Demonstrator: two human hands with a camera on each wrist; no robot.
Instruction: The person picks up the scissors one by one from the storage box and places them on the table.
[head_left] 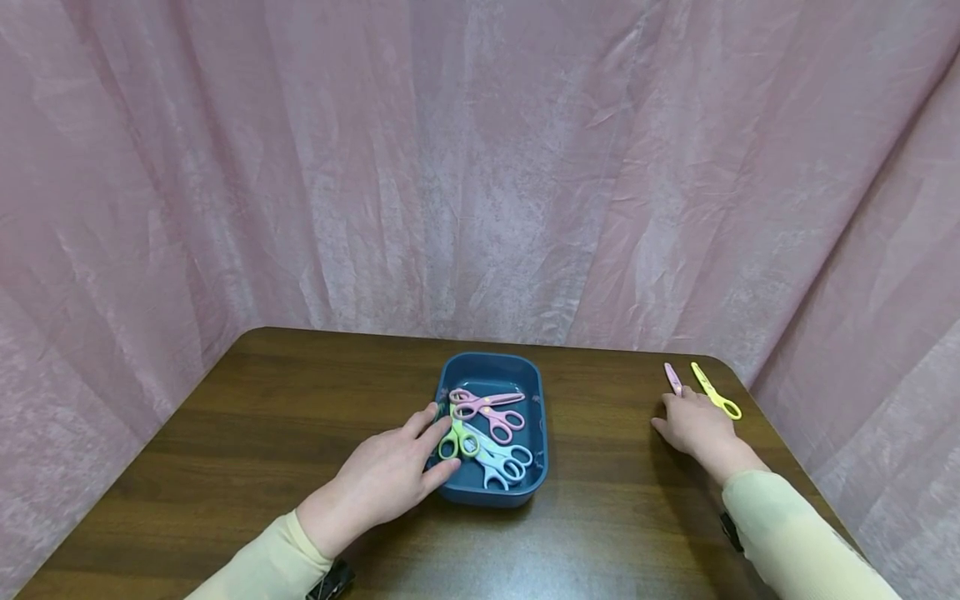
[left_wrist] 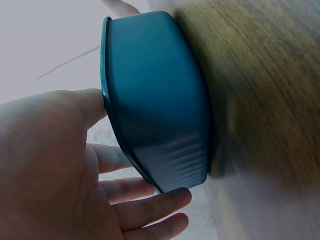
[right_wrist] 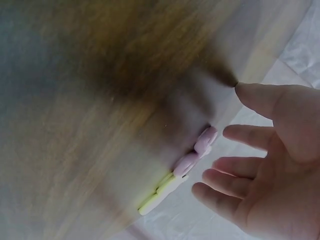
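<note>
A blue plastic box (head_left: 487, 498) stands on the table, holding pink scissors (head_left: 483, 402), light blue scissors (head_left: 491, 452) and green scissors (head_left: 455, 435). My left hand (head_left: 378, 479) rests at the box's left rim with its fingers spread; the left wrist view shows the thumb touching the rim (left_wrist: 106, 80). Over at the table's right side, my right hand (head_left: 697, 425) is above another pair of pink scissors (head_left: 672, 377), covering their handles in the head view. Its fingers are relaxed and apart from the pink handles (right_wrist: 195, 152) in the right wrist view. Yellow scissors (head_left: 714, 390) lie just beside them.
The brown wooden table (head_left: 262, 417) ends at a rounded back edge. Behind it hangs a pink velvet curtain (head_left: 480, 167), which also runs along the right side.
</note>
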